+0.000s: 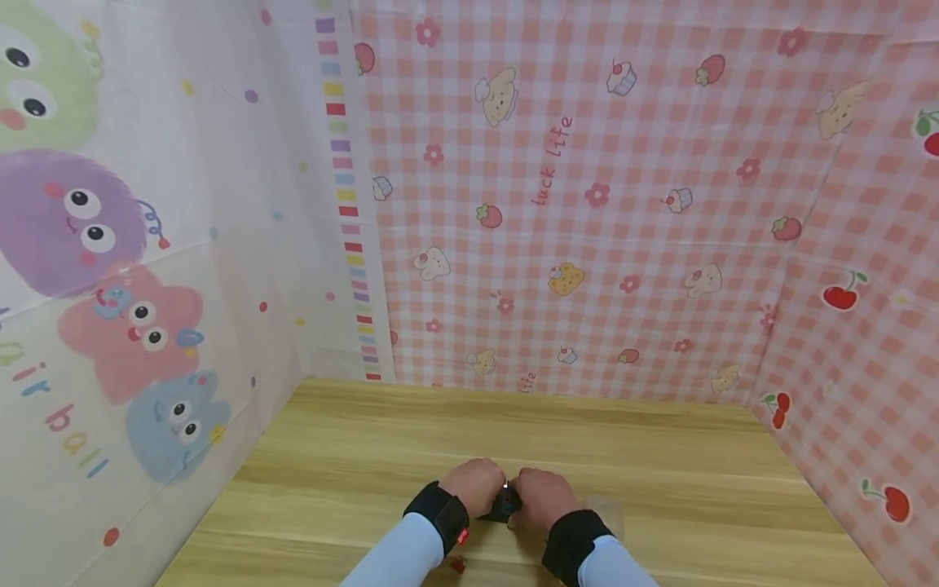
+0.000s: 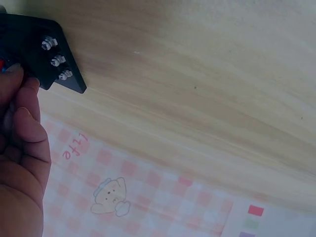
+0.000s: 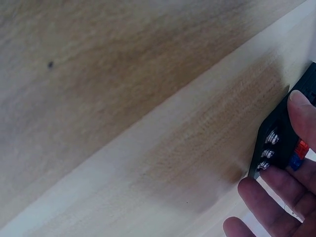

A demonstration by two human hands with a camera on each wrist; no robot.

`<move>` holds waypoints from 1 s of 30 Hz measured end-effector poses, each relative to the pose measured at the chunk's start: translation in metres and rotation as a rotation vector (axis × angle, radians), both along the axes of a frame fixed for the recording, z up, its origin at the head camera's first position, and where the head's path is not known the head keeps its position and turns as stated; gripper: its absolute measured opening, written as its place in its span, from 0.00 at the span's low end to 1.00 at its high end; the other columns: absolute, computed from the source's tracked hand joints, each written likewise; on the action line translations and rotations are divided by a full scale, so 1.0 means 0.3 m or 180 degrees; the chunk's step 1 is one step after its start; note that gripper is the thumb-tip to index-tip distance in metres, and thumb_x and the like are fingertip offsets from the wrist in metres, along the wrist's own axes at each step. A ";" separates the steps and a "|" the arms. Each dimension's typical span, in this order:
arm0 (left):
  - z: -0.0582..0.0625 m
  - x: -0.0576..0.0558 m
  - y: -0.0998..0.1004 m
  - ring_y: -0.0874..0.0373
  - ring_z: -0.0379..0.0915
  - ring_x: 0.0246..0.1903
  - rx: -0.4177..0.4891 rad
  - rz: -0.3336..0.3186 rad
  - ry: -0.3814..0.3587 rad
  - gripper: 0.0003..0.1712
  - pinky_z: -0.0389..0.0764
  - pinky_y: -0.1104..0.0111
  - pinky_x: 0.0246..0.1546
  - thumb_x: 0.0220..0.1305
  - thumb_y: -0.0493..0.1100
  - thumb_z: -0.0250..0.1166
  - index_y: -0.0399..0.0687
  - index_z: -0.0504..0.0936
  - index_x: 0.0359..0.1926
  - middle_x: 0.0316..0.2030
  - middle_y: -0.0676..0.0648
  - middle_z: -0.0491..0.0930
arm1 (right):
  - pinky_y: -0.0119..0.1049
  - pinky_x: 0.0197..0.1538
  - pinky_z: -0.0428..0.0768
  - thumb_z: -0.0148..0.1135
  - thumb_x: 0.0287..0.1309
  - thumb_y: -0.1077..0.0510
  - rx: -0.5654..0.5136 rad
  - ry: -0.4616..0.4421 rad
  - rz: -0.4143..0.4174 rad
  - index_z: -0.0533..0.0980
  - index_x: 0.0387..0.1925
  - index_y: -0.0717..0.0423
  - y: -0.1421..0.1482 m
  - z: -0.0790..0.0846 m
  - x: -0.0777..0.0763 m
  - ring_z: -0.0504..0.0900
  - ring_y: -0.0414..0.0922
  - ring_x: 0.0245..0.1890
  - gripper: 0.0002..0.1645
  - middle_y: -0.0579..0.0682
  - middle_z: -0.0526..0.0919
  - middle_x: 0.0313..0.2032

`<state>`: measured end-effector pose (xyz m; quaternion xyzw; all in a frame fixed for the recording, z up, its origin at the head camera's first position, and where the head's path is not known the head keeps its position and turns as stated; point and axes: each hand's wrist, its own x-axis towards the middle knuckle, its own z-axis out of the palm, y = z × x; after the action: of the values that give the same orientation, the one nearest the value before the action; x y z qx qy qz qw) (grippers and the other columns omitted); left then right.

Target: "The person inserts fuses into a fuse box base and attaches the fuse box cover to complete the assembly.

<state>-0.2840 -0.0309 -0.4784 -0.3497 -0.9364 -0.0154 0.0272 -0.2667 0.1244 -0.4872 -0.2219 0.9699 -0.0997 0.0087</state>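
Observation:
Both hands meet at a black plastic block (image 1: 502, 507) close over the wooden table. Three silver screws (image 2: 58, 60) stand in a row along one end of it, and small red and blue parts (image 3: 299, 150) show at its side. My left hand (image 1: 475, 486) pinches the block, thumb and curled index finger at its edge in the left wrist view. From the other side my right hand (image 1: 544, 497) grips it, the thumb (image 3: 302, 111) on its upper edge and fingers near the screws. Between the hands a small bright spot shows on top.
A small red piece (image 1: 458, 564) lies on the table (image 1: 352, 456) near the left wrist. Beside the right hand is a flat, see-through item (image 1: 607, 512). Printed cloths hang behind the table (image 1: 587, 244) and along both sides.

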 end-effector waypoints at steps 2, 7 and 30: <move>0.001 0.000 0.001 0.65 0.63 0.21 -0.0011 -0.0002 0.0018 0.08 0.66 0.74 0.27 0.53 0.32 0.72 0.49 0.85 0.26 0.19 0.57 0.74 | 0.38 0.34 0.73 0.82 0.39 0.52 0.0029 -0.0007 -0.0004 0.82 0.31 0.54 0.000 0.002 -0.001 0.72 0.41 0.25 0.18 0.43 0.74 0.26; 0.005 0.002 0.003 0.65 0.64 0.21 -0.0045 -0.0006 0.0032 0.07 0.67 0.75 0.27 0.54 0.33 0.73 0.49 0.85 0.28 0.20 0.57 0.75 | 0.39 0.35 0.75 0.82 0.39 0.51 0.0079 0.0011 0.0008 0.83 0.32 0.55 0.002 0.005 -0.002 0.74 0.41 0.26 0.19 0.43 0.75 0.26; -0.012 -0.007 -0.010 0.65 0.64 0.19 -0.0016 -0.0021 0.0148 0.07 0.67 0.73 0.25 0.52 0.36 0.73 0.50 0.83 0.24 0.17 0.58 0.73 | 0.41 0.35 0.76 0.81 0.40 0.51 0.0098 0.0088 0.0094 0.81 0.37 0.53 0.004 0.003 0.012 0.75 0.43 0.27 0.22 0.44 0.73 0.27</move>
<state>-0.2861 -0.0340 -0.4821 -0.3530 -0.9344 -0.0051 0.0481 -0.2633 0.1256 -0.4863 -0.2374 0.9680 -0.0816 0.0002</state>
